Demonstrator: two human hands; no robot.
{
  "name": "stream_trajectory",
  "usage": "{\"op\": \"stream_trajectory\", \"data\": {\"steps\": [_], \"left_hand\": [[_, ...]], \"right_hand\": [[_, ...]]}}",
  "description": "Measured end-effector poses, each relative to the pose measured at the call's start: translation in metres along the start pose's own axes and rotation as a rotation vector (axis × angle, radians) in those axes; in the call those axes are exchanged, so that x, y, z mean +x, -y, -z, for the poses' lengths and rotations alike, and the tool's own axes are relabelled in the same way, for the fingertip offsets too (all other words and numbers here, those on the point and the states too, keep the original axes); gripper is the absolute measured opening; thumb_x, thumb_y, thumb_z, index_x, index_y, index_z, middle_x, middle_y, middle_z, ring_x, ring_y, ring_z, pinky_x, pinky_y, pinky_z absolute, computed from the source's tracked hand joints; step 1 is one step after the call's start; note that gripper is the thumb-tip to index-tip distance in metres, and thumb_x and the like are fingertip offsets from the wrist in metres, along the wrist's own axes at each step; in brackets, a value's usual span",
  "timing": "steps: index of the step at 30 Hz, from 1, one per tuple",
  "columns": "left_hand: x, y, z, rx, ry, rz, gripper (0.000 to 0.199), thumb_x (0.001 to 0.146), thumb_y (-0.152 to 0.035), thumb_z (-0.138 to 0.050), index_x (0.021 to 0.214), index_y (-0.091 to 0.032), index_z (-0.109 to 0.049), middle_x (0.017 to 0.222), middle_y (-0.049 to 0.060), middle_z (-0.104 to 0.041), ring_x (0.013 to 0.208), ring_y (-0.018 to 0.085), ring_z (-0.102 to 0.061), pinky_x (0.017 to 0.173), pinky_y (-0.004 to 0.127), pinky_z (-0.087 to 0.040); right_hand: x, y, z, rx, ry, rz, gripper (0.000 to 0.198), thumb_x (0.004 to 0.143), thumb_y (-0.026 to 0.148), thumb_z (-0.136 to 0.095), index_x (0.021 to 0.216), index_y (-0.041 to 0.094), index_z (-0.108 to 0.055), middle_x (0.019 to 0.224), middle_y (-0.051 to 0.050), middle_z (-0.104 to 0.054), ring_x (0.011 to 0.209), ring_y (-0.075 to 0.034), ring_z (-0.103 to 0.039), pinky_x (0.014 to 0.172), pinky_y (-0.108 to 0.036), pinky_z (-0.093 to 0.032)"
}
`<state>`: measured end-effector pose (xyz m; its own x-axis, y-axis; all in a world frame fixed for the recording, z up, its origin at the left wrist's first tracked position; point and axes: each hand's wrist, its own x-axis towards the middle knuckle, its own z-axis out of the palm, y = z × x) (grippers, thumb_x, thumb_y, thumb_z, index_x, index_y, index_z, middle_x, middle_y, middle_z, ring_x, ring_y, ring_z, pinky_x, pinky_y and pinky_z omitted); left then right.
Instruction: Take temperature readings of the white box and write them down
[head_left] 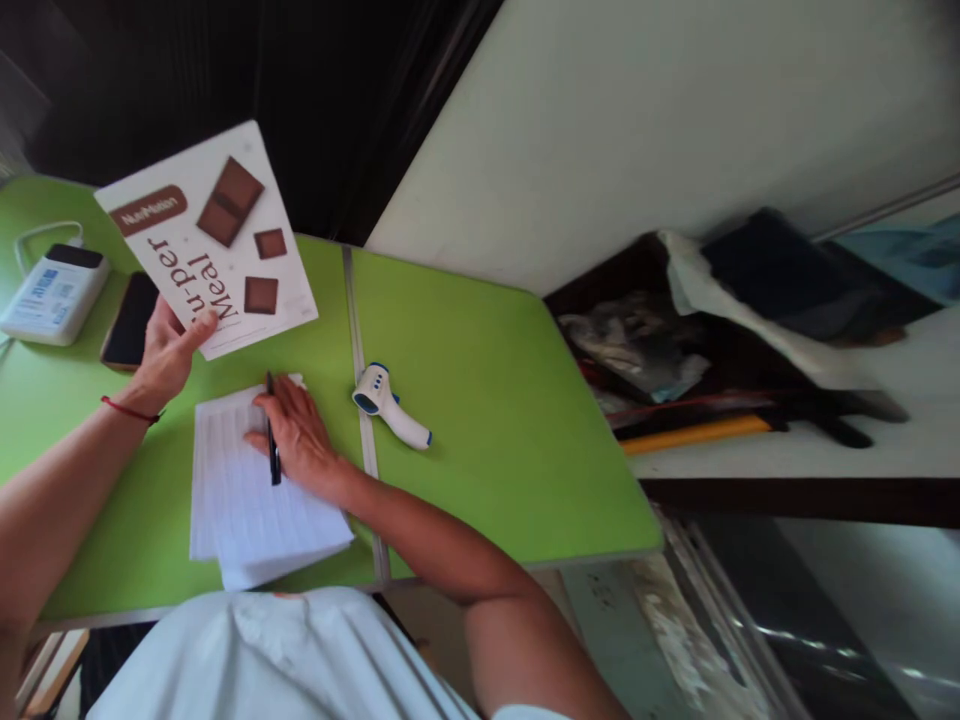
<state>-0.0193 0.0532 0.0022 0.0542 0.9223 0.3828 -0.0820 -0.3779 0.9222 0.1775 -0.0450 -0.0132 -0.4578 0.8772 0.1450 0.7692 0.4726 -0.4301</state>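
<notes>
My left hand (174, 345) grips a flat white package (289, 255) by its lower left corner, raised above the table and tilted. Brown chocolate pieces and the words "NutriMation" and "Meal" are printed on its face; I cannot tell how thick it is. My right hand (300, 440) rests on a stack of white printed sheets (240, 500). A black pen (274, 460) is held between its thumb and fingers, lying along the paper. To the right of that hand, a white and blue infrared thermometer (390, 405) lies on its side.
The green folding table (487, 400) has a metal seam down its middle. A white power bank (56, 295) with a cable and a dark phone (124, 325) lie at the left. Beyond the right edge, a white ledge (810, 440) carries cloths, bags and a yellow-edged item.
</notes>
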Motion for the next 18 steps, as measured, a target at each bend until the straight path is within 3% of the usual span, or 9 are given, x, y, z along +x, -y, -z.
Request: {"op": "stream_trajectory", "data": {"steps": [3, 9, 15, 18], "left_hand": [[-0.008, -0.001, -0.011, 0.005, -0.001, 0.055, 0.061, 0.073, -0.048, -0.082, 0.118, -0.020, -0.054, 0.117, 0.010, -0.067, 0.110, 0.033, -0.064, 0.091, 0.050, -0.053], [-0.016, 0.002, -0.018, 0.122, 0.111, -0.028, 0.073, 0.074, -0.047, -0.082, 0.132, -0.023, -0.046, 0.128, 0.013, -0.060, 0.119, 0.034, -0.059, 0.100, 0.051, -0.050], [-0.010, 0.011, -0.003, 0.372, 0.168, -0.159, 0.067, 0.082, -0.045, -0.073, 0.138, -0.022, -0.044, 0.139, 0.015, -0.051, 0.131, 0.037, -0.047, 0.113, 0.056, -0.036], [-0.011, 0.015, -0.001, 0.490, 0.189, -0.218, 0.065, 0.085, -0.045, -0.069, 0.140, -0.020, -0.043, 0.141, 0.016, -0.049, 0.133, 0.038, -0.044, 0.115, 0.058, -0.033]], "right_hand": [[-0.019, 0.017, -0.005, -0.005, -0.026, 0.015, 0.031, 0.095, 0.033, -0.056, 0.121, 0.016, -0.055, 0.148, -0.019, -0.047, 0.143, -0.033, -0.035, 0.113, -0.055, -0.034], [-0.019, 0.016, -0.009, 0.003, -0.098, 0.019, 0.031, 0.095, 0.036, -0.055, 0.118, 0.015, -0.057, 0.143, -0.018, -0.053, 0.141, -0.034, -0.038, 0.113, -0.054, -0.034], [-0.024, -0.015, 0.016, 0.095, 0.106, 0.347, 0.048, 0.087, 0.050, -0.066, 0.119, 0.015, -0.058, 0.139, -0.018, -0.058, 0.144, -0.032, -0.038, 0.118, -0.055, -0.030], [-0.027, -0.022, 0.014, 0.080, 0.127, 0.347, 0.051, 0.086, 0.053, -0.065, 0.120, 0.014, -0.058, 0.145, -0.019, -0.053, 0.145, -0.033, -0.036, 0.117, -0.054, -0.031]]}}
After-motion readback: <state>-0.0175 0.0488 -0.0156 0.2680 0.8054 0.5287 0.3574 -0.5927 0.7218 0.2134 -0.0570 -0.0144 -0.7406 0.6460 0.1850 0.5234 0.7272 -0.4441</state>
